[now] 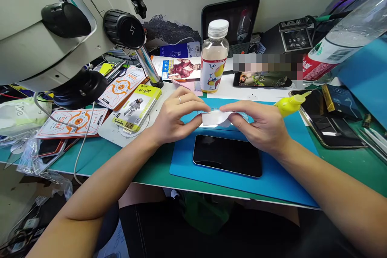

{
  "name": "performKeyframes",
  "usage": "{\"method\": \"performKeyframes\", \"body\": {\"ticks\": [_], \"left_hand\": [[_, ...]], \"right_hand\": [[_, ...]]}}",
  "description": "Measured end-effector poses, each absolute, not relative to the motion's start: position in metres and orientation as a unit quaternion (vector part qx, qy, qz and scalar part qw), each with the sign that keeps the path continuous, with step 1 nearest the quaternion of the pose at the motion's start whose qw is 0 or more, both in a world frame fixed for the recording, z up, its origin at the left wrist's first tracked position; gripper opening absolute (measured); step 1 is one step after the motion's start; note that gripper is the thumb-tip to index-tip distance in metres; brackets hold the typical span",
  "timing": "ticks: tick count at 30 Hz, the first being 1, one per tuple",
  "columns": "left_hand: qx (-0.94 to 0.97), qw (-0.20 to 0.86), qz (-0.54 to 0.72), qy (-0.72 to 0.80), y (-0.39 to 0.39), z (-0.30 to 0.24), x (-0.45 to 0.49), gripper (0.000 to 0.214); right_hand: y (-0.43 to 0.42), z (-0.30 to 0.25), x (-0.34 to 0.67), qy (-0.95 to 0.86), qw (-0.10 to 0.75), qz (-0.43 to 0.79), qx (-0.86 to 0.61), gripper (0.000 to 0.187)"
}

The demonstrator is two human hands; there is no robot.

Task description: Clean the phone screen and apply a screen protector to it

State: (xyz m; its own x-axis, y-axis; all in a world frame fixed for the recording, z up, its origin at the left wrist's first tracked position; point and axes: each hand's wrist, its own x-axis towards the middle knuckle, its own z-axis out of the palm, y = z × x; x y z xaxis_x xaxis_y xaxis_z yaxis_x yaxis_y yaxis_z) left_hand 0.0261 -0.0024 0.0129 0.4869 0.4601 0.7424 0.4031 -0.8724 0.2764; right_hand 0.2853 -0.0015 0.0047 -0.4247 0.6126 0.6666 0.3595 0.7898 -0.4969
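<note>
My left hand (179, 116), with a ring on one finger, pinches one end of a small white sheet (213, 118), perhaps paper or a wipe. The other end is pinched by my right hand (264, 125), so the sheet spans the gap between both hands and curves at its right side. Below them a smartphone (227, 155) with a dark screen lies face up on a blue mat (184, 163). Close behind my right hand is a yellow bottle (288, 105) with a thin nozzle, partly hidden by that hand.
A microscope (45, 44) overhangs the left side. Behind the mat stand a drink bottle (214, 58) and a phone (263, 79) with a lit screen. Battery boxes (137, 107) lie left; another phone (326, 123) and a large leaning bottle (341, 48) are right.
</note>
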Motion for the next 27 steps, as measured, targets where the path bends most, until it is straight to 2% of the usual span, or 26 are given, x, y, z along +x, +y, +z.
{"method": "performKeyframes", "body": {"ticks": [3,9,17,22,27], "left_hand": [[0.869,0.055,0.425,0.247,-0.0006,0.0113,0.0262,0.021],[0.877,0.073,0.387,0.277,0.0023,0.0105,0.0213,0.023],[0.843,0.164,0.428,0.280,0.0015,0.0105,0.0236,0.017],[0.828,0.203,0.454,0.261,0.0017,0.0134,0.0231,0.020],[0.828,0.239,0.430,0.270,0.0009,0.0159,0.0209,0.021]], "right_hand": [[-0.0017,0.0081,0.2841,-0.830,0.439,0.170,-0.298,0.014],[-0.0020,0.0099,0.2819,-0.820,0.419,0.224,-0.319,0.012],[-0.0011,0.0081,0.2811,-0.804,0.411,0.275,-0.332,0.018],[0.0015,0.0082,0.2837,-0.797,0.434,0.283,-0.309,0.022],[0.0016,0.0102,0.2862,-0.807,0.445,0.274,-0.277,0.027]]}}
